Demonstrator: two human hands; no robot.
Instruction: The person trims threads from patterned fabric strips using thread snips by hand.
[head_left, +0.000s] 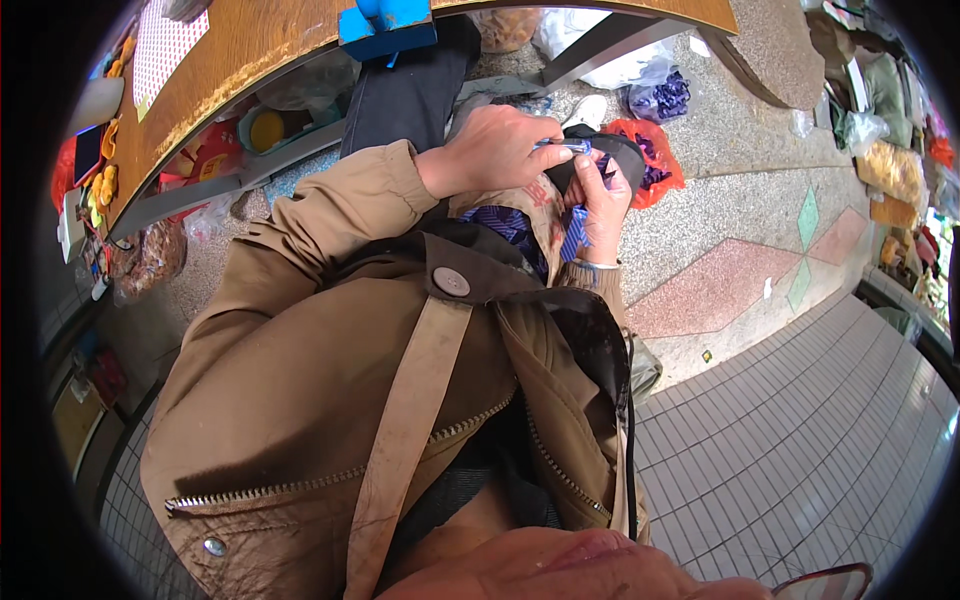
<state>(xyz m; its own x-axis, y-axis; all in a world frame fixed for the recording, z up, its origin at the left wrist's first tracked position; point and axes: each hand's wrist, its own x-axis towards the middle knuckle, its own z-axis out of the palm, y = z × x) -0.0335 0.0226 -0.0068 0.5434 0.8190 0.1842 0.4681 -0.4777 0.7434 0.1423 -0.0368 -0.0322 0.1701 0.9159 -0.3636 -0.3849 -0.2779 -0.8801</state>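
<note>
1. The left hand point(495, 148) is closed, back of the hand up, with its thumb and forefinger pinched near the blue end of a small tool; its other fingers are curled mostly out of sight.
2. Purple striped cloth point(508, 226) lies over the lap below the hands. It looks soft and thin, likely light and quick to slide or crease, so a folded edge should be the surest place to hold it.
3. The small blue tool point(574, 146) lies between the two hands, above the lap, slim and partly shiny. It is probably light, stiff and rather slippery; the blue end seems the right place to grip. Its exact kind is too small to tell.
4. The right hand point(601, 200) is partly closed, thumb and fingers drawn together around a dark purple scrap point(604, 163) right beside the tool. The scrap seems soft, limp and nearly weightless, best pinched by a margin; how firmly it is held I cannot tell.
5. The orange-red plastic bag point(667, 183), beyond the right hand, holds more purple pieces. Its film looks thin and floppy, likely easiest to lift by the gathered rim.
</note>
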